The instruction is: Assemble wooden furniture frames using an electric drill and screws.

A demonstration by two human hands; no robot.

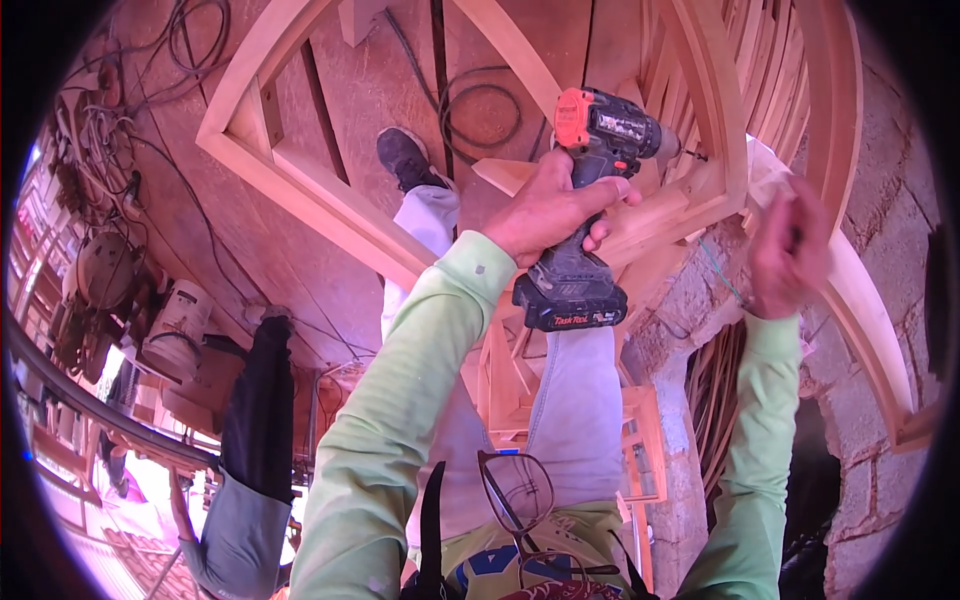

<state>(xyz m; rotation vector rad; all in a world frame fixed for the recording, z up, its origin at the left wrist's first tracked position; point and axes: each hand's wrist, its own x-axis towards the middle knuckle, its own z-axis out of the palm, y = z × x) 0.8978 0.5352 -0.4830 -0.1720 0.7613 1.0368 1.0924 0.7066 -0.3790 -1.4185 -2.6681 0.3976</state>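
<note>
My left hand [560,205] is wrapped round the grip of a black and red cordless drill [625,125]. Its battery pack hangs below my fingers. The drill's thin bit points right, at the inner corner of a pale wooden frame [655,220]; whether the tip touches the wood I cannot tell. On the right, my right hand [785,255] is raised beside that frame, near a curved wooden piece [865,305]. Motion smears its fingers, so whether they hold anything is unclear. A second angular wooden frame [330,205] lies at the left, past my left forearm.
Dark cables [485,110] coil on the brownish floor near my shoe [405,160]. Several curved wooden pieces [770,70] lean by a rough block wall [885,200]. At left are a white bucket [178,325] and another person in dark trousers [258,400]. Glasses [515,490] hang at my chest.
</note>
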